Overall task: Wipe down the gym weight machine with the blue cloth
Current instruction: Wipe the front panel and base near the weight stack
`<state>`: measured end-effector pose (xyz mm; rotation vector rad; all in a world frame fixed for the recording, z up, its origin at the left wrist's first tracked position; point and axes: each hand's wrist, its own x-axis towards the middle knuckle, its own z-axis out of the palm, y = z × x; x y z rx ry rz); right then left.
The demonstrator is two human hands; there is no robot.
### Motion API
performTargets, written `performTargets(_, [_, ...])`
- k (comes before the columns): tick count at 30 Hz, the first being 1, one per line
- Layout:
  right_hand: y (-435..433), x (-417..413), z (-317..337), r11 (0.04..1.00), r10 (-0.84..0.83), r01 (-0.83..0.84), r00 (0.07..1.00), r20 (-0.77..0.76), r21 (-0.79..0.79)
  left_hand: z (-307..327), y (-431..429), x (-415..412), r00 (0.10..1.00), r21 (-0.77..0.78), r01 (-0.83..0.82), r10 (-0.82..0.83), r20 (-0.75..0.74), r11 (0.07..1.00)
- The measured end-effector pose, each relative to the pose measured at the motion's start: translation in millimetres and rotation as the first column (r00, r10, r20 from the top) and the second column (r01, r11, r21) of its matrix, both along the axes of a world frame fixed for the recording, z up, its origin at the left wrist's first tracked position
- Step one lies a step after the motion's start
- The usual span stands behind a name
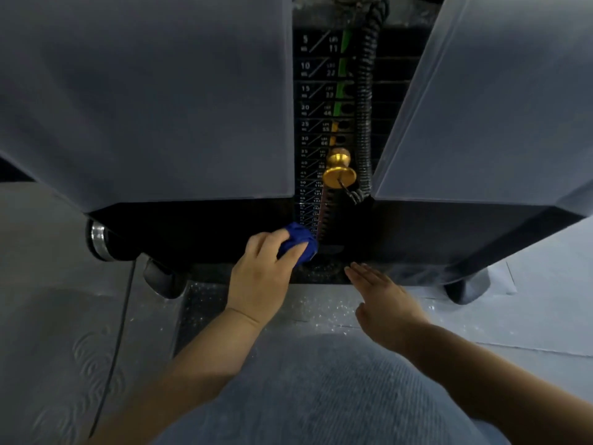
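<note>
The weight machine fills the upper view: two grey side shrouds [154,101] flank a black weight stack [316,91] with white numbers and coloured tabs. A gold selector pin [339,170] sticks out of the stack, tied to a black coiled cord [364,101]. My left hand [261,277] grips the bunched blue cloth [298,240] against the lowest plates of the stack. My right hand [382,295] hovers flat, fingers straight, just above the machine's base to the right of the cloth, holding nothing.
The machine's dark base [224,232] runs across the middle, with rounded feet [162,277] at the left and another foot [467,289] at the right. A thin black cable [117,342] trails down the grey floor on the left. My grey-clad legs [321,396] fill the bottom.
</note>
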<state>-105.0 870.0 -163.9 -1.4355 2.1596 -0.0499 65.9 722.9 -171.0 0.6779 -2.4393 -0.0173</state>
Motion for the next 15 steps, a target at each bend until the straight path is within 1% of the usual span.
performTargets(3, [0.5, 3.3, -4.8, 1.0, 0.017, -0.017, 1.0, -0.009, -0.022, -33.0, 5.4, 2.0, 0.989, 0.081, -0.009, -0.002, 0.146, 0.997])
performTargets(5, [-0.4, 3.7, -7.2, 1.0, 0.02, -0.021, 1.0, -0.01, -0.016, -49.4, 10.6, 4.3, 0.978, 0.161, -0.042, 0.008, 0.208, 0.986])
performTargets(9, [0.6, 2.6, -8.6, 0.999, 0.046, -0.046, 0.999, -0.021, 0.003, -49.4, 11.6, 9.8, 0.982, 0.289, -0.051, -0.005, 0.191, 0.956])
performTargets(10, [0.2, 2.5, -7.9, 0.999, 0.052, -0.052, 0.998, -0.022, -0.005, -46.8, 9.1, 16.3, 0.982, 0.302, -0.084, 0.027, 0.188, 0.95])
performTargets(11, [-1.0, 2.6, -6.6, 0.998, 0.055, -0.055, 0.998, -0.019, -0.015, -44.9, 5.3, 26.3, 0.978, 0.321, -0.152, 0.096, 0.183, 0.935])
performTargets(12, [-2.9, 2.9, -5.0, 0.998, 0.056, -0.057, 0.998, -0.014, -0.022, -43.6, 0.1, 39.5, 0.965, 0.345, -0.249, 0.2, 0.172, 0.905])
performTargets(13, [-5.4, 3.3, -3.5, 0.998, 0.057, -0.057, 0.998, -0.009, -0.024, -42.9, -6.3, 54.8, 0.934, 0.375, -0.358, 0.32, 0.161, 0.855])
performTargets(15, [-10.4, 4.6, -2.9, 0.998, 0.058, -0.058, 0.998, 0.004, -0.016, -43.8, -21.3, 86.0, 0.819, 0.441, -0.563, 0.545, 0.181, 0.699])
